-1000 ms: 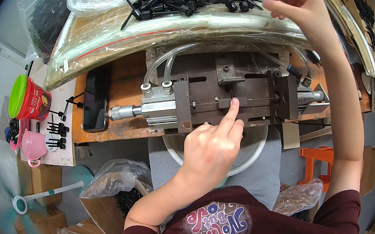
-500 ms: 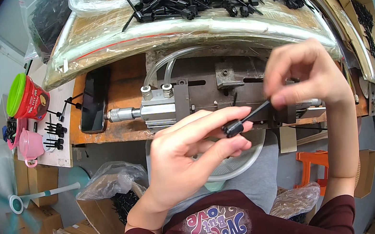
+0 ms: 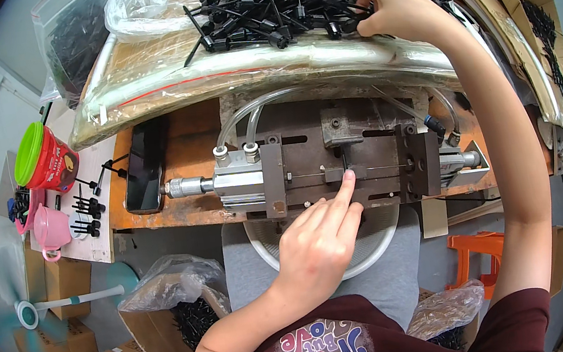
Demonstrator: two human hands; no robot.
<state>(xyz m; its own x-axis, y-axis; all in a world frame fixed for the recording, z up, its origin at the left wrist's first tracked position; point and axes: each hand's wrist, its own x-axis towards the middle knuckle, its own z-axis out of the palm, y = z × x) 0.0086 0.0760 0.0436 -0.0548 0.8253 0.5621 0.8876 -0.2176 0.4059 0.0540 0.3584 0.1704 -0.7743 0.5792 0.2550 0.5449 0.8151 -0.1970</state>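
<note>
My left hand point(image 3: 315, 245) is over the metal fixture point(image 3: 307, 150) with its index finger stretched out. That fingertip touches the small dark block at the fixture's middle, where a thin black stem stands up; whether the hand also touches the stem is hard to tell. Up at the far side, my right hand point(image 3: 401, 11) reaches into the heap of black plastic parts with thin stems point(image 3: 270, 3). Its thumb and fingers are apart and curved over the heap's right part, with no piece visibly gripped.
Silver air cylinders point(image 3: 239, 182) with clear hoses flank the fixture. A phone point(image 3: 144, 167) lies to its left, beside a red tub point(image 3: 50, 163) and a pink cup point(image 3: 53, 228). Below the fixture, a white mesh basket point(image 3: 373, 253) rests over my lap. An orange stool point(image 3: 472, 257) stands lower right.
The black stemmed part held between both hands is no longer in them. My left hand has come down onto the fixture, and my right hand has moved up and away to the heap.
</note>
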